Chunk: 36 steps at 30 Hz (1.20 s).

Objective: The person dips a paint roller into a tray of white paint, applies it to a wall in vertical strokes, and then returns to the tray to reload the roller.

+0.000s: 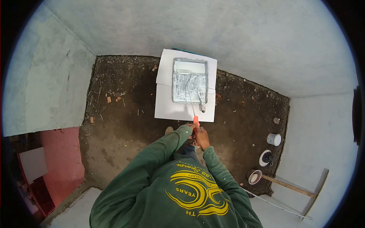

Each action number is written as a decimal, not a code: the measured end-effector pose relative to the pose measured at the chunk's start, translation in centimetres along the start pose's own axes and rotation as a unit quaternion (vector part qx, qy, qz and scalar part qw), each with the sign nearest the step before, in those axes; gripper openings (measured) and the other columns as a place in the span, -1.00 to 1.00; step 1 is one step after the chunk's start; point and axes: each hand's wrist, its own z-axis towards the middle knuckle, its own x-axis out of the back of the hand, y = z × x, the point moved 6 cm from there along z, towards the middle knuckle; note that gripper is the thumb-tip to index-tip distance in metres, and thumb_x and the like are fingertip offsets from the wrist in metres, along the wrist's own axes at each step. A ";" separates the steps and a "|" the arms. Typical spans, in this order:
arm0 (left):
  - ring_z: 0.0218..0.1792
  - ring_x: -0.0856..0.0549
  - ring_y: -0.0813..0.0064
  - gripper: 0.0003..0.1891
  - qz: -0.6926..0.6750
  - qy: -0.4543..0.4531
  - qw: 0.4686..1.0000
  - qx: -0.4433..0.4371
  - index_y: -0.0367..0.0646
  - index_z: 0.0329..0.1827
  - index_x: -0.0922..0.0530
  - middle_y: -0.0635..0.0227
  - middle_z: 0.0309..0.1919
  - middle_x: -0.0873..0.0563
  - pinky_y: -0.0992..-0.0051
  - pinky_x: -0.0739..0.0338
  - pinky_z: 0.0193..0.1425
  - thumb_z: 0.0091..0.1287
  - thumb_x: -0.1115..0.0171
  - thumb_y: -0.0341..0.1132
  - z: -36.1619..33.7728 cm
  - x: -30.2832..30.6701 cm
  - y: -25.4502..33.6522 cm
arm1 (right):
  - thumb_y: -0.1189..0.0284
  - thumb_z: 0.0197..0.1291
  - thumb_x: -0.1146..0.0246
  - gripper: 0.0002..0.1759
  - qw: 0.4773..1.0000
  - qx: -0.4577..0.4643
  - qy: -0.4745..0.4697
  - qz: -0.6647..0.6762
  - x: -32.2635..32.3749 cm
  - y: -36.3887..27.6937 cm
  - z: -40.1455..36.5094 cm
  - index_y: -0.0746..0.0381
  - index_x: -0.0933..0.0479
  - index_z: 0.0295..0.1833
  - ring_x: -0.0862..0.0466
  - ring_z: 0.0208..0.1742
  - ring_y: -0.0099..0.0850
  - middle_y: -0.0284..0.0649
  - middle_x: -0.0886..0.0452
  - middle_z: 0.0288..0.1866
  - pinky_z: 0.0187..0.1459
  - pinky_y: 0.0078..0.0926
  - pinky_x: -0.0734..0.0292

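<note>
Right hand [201,137] is closed around the orange handle of the paint roller [195,121]; the left hand [189,126], largely covered by its green sleeve, meets the same handle just above, and whether it is clasped cannot be told. The roller's wire frame runs forward from the hands into the paint tray [176,81], which is coated in white paint. The tray rests on a white sheet [167,108] laid on the dirt floor [114,125], against the pale wall [228,34]; a white tub [273,139] and a wooden stick [289,185] lie well apart to the right.
</note>
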 end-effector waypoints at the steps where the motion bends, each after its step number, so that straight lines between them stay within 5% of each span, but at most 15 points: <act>1: -0.25 -0.63 0.35 -0.61 -0.013 -0.018 1.000 0.004 -0.06 0.00 -0.53 0.29 -0.18 -0.60 0.29 -0.63 -0.16 0.32 -0.10 0.04 -0.4 -0.2 -0.3 | 0.10 0.35 0.12 -0.56 1.000 -0.001 0.002 0.000 0.0 0.3 -0.4 0.28 -0.36 -0.29 -0.44 -0.74 -0.44 -0.22 -0.44 -0.61 -0.73 -0.46 -0.34; 4: -0.21 -0.62 0.38 -0.59 -0.003 -0.067 0.998 0.014 -0.02 0.06 -0.50 0.34 -0.14 -0.60 0.30 -0.61 -0.13 0.30 -0.13 0.04 -0.8 -0.2 -1.3 | 0.13 0.34 0.09 -0.59 0.997 0.056 0.033 -0.039 0.3 -0.5 -2.1 0.29 -0.35 -0.30 -0.46 -0.77 -0.42 -0.19 -0.46 -0.62 -0.76 -0.44 -0.32; 6: -0.17 -0.63 0.34 -0.58 0.003 -0.093 0.995 0.026 -0.03 0.08 -0.49 0.30 -0.12 -0.61 0.28 -0.61 -0.11 0.31 -0.13 0.03 -0.6 0.1 -2.2 | 0.12 0.34 0.09 -0.59 0.999 -0.036 0.015 0.020 -0.1 0.5 -2.8 0.29 -0.34 -0.28 -0.44 -0.78 -0.43 -0.20 -0.45 -0.63 -0.78 -0.45 -0.30; 16: -0.08 -0.63 0.15 -0.53 0.143 -0.177 0.972 0.059 -0.06 0.18 -0.44 0.17 0.01 -0.59 0.11 -0.58 -0.05 0.34 -0.07 0.03 -1.8 0.4 -4.6 | 0.17 0.36 0.09 -0.63 0.999 -0.036 0.005 0.036 -0.1 2.7 -5.6 0.29 -0.34 -0.27 -0.38 -0.83 -0.45 -0.23 -0.41 -0.65 -0.83 -0.47 -0.24; 26: -0.13 -0.64 0.24 -0.59 0.065 -0.131 0.989 0.035 -0.03 0.12 -0.47 0.26 -0.06 -0.62 0.14 -0.59 -0.08 0.35 -0.06 0.02 -0.7 0.9 -2.4 | 0.14 0.36 0.09 -0.61 0.998 0.011 0.045 0.038 -0.7 -0.4 -4.5 0.28 -0.36 -0.28 -0.42 -0.80 -0.43 -0.23 -0.42 -0.65 -0.82 -0.46 -0.26; 36: -0.08 -0.66 0.22 -0.48 0.214 -0.209 0.954 0.016 -0.12 0.22 -0.41 0.18 0.06 -0.56 0.22 -0.64 -0.16 0.32 -0.12 0.02 -3.5 -0.4 -4.8 | 0.12 0.36 0.09 -0.61 0.993 -0.071 0.020 0.091 0.4 3.9 -8.1 0.24 -0.42 -0.14 -0.43 -0.75 -0.46 -0.25 -0.42 -0.62 -0.77 -0.47 -0.28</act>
